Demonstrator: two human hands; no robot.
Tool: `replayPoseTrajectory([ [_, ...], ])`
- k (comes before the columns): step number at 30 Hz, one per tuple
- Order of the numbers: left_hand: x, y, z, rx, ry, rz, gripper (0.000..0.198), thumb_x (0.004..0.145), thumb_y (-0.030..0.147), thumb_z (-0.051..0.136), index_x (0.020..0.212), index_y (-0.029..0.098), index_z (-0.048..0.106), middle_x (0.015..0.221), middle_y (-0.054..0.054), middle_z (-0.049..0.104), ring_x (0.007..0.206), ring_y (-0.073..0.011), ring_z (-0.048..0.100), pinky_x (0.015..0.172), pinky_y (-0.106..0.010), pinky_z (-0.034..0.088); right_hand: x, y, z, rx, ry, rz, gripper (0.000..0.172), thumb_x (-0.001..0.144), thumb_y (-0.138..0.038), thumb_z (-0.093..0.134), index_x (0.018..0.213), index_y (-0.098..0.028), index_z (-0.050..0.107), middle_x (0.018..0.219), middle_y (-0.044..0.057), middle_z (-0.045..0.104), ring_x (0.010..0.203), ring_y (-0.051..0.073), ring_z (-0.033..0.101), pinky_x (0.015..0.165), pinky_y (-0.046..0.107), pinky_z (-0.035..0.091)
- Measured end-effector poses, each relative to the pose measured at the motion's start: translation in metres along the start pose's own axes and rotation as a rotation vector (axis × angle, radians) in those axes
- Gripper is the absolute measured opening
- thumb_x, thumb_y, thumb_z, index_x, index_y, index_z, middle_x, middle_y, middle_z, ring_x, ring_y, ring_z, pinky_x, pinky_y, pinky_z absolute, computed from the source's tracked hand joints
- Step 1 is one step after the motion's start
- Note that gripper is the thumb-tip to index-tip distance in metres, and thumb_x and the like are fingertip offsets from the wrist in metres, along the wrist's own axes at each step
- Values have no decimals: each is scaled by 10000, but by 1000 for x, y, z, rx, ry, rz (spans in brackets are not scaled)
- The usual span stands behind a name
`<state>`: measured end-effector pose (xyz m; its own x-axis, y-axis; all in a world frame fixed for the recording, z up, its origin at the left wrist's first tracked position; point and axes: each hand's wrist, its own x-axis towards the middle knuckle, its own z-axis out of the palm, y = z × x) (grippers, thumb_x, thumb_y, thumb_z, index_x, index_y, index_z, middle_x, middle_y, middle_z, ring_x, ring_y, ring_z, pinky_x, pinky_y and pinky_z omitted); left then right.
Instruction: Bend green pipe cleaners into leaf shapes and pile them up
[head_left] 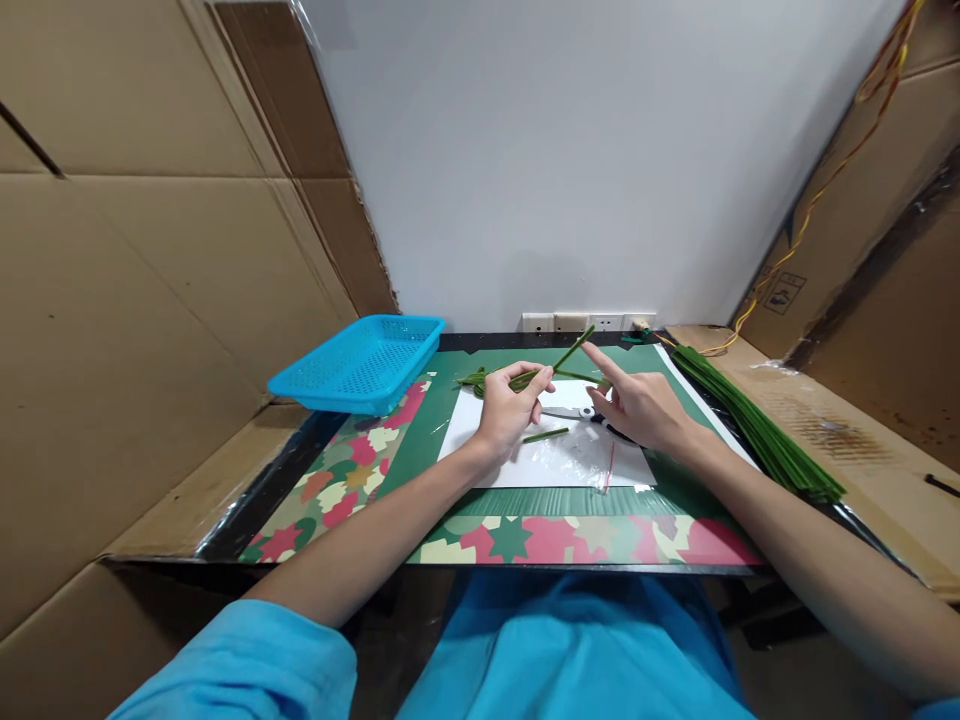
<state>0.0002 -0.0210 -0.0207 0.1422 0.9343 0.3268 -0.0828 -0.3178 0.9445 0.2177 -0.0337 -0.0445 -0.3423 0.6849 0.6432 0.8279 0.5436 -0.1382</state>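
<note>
Green fuzzy stems (574, 348) are pinched between the thumb and fingers of my left hand (514, 402), crossing near the fingertips. My right hand (637, 400) has its index finger stretched toward the upper tip of one stem, while another stem reaches to its thumb side; whether it grips that one is unclear. Scissors (587, 414) lie on the white sheet (495, 475) between and below the hands. A short cut green piece (545, 436) rests on the sheet, beside a clear plastic bag (592, 462) with a red strip.
A blue perforated basket (356, 365) stands at the back left. On the right lies a long bundle of green stems (757, 425). Cardboard walls flank the table, and sockets (574, 322) line the wall behind. A patterned mat (420, 480) covers the tabletop.
</note>
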Motion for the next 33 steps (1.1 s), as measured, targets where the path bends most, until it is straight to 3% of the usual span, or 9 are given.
replayPoseTrajectory([
  [2,0,0,0,6,26,29,358,812,476,803,856,140,689,715,-1,680,369,-25,450,370,-194,311,0,1,-1,24,-4,7,617,1013,-293,510,1610,-208,382,774,-6,780,560,171,651,572,279,384],
  [5,1,-1,-1,23,19,47,344,828,471,792,856,144,685,714,2,675,372,-30,459,372,-195,315,0,1,-3,29,-1,-9,497,1024,-299,503,1515,-223,528,789,5,771,567,159,627,572,276,378],
  [12,-2,-3,1,76,-45,59,333,857,467,765,846,148,671,724,-3,670,365,-39,450,361,-204,324,3,-13,-10,-77,176,-74,298,1046,-280,502,1146,-241,780,674,39,695,669,191,571,605,298,347],
  [18,-5,-2,2,152,-77,46,357,846,495,767,856,148,681,692,1,653,372,-50,453,353,-204,348,3,-23,2,-157,134,-141,241,1024,-224,540,1065,-258,775,665,22,679,700,194,553,595,309,316],
  [22,-5,-3,3,178,-136,35,354,861,486,753,870,138,688,695,-4,649,376,-53,468,352,-200,353,3,-20,0,-164,199,-214,224,1035,-222,544,962,-239,756,848,66,700,819,214,547,699,313,409],
  [28,-5,-1,1,171,-170,6,367,843,486,770,857,131,681,682,-10,658,371,-55,475,352,-193,359,8,-21,-1,-7,270,-345,153,1019,-144,550,1036,-211,687,1028,108,667,923,234,556,814,368,507],
  [33,-4,-2,-2,193,-233,2,377,840,493,775,862,129,681,691,-17,670,380,-62,496,363,-197,391,8,-22,3,33,217,-361,160,1014,-118,522,1066,-198,651,1042,118,670,968,255,562,839,394,517],
])
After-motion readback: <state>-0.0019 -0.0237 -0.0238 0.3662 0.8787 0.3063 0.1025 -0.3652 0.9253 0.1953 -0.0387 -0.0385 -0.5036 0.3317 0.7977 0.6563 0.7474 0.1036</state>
